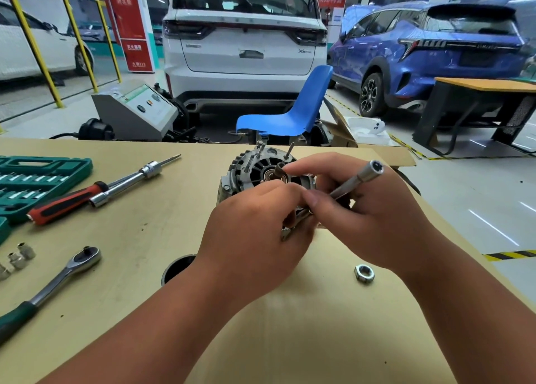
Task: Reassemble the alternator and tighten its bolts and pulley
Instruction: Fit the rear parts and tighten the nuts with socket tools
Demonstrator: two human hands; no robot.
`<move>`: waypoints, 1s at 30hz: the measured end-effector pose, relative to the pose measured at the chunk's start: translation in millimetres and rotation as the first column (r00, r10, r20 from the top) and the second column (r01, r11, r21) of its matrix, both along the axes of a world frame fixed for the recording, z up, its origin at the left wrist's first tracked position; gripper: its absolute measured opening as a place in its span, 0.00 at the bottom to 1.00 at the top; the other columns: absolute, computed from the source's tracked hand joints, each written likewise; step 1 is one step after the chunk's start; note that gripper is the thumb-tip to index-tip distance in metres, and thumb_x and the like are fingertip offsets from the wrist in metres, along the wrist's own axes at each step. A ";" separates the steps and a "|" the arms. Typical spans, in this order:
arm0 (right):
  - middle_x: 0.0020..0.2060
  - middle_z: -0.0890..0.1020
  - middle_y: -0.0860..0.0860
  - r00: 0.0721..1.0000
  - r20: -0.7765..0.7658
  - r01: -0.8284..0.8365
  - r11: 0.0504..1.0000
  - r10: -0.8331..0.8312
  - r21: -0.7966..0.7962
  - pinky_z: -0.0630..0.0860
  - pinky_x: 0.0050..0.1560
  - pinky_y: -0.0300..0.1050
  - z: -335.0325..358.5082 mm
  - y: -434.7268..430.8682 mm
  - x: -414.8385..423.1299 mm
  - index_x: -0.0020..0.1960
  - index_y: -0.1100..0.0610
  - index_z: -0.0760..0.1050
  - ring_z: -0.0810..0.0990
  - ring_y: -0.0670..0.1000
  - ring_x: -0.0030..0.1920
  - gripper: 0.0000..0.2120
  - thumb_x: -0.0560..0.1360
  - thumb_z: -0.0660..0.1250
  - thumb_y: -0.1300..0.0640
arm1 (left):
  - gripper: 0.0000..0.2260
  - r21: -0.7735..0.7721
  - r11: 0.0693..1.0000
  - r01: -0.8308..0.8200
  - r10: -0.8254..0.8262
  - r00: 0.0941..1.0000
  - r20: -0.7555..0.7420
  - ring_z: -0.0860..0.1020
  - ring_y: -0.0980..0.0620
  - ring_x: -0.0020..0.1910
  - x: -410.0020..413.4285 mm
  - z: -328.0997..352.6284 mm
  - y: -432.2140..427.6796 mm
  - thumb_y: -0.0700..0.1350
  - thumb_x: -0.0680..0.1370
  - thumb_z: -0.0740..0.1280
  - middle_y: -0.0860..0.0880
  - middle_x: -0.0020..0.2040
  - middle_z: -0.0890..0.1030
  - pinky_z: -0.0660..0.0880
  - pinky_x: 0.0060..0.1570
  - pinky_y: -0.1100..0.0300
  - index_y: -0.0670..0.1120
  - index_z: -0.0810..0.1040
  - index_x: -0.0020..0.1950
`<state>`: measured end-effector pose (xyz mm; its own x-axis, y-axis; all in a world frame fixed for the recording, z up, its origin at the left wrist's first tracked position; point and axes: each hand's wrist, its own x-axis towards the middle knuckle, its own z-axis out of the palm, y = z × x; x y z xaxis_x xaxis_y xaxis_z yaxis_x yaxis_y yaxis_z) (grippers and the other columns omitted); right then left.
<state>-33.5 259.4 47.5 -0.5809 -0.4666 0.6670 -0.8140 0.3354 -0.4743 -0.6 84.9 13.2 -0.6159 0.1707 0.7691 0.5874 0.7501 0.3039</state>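
Alternator (251, 169) sits behind fingers (304, 166) of left hand (255, 232), right hand (377, 218) gripping socket driver (362, 177).

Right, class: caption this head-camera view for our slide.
Left hand and right hand hold a socket driver at the alternator on the bench.

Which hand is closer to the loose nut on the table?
Right. The right hand is just beyond the nut; the left hand is farther off to its left.
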 end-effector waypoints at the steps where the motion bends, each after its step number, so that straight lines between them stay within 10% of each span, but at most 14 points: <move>1: 0.31 0.75 0.44 1.000 0.007 -0.006 1.000 0.006 0.006 0.72 0.38 0.40 -0.1 0.0 0.3 0.61 0.50 0.83 0.77 0.50 0.35 0.14 0.78 0.68 0.61 | 0.06 -0.003 1.000 -0.011 0.011 1.000 -0.002 0.64 0.55 0.35 -0.5 -0.4 0.3 0.52 0.76 0.65 0.60 0.38 0.68 0.64 0.32 0.59 0.51 0.76 0.44; 12: 0.31 0.75 0.47 1.000 -0.019 0.002 1.000 -0.002 0.029 0.72 0.37 0.42 1.1 0.7 2.3 0.61 0.50 0.83 0.75 0.53 0.34 0.18 0.75 0.67 0.64 | 0.10 -0.014 1.000 -0.008 0.008 1.000 0.022 0.72 0.55 0.35 -1.9 -2.1 0.3 0.54 0.76 0.66 0.57 0.38 0.78 0.71 0.32 0.57 0.51 0.83 0.50; 18: 0.37 0.77 0.27 0.999 -0.035 -0.024 0.999 0.025 0.035 0.69 0.43 0.28 -0.6 -0.4 3.3 0.60 0.55 0.84 0.80 0.39 0.40 0.13 0.77 0.70 0.62 | 0.05 -0.008 0.998 -0.057 0.057 0.998 0.014 0.73 0.53 0.35 -0.4 -1.9 1.5 0.49 0.74 0.72 0.55 0.37 0.79 0.71 0.31 0.55 0.49 0.82 0.46; 30: 0.33 0.75 0.39 0.998 -0.054 -0.031 0.999 0.034 0.044 0.69 0.39 0.35 -0.5 0.3 1.6 0.62 0.48 0.82 0.76 0.47 0.35 0.20 0.74 0.67 0.65 | 0.08 -0.013 0.999 -0.039 0.039 0.999 0.016 0.68 0.55 0.35 1.2 0.3 0.7 0.52 0.76 0.66 0.58 0.36 0.76 0.65 0.31 0.59 0.50 0.82 0.48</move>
<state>-32.0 259.7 47.1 -0.5283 -0.5136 0.6761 -0.8490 0.3276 -0.4145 0.6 85.5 13.5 -0.6350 0.1563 0.7565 0.5525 0.7763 0.3035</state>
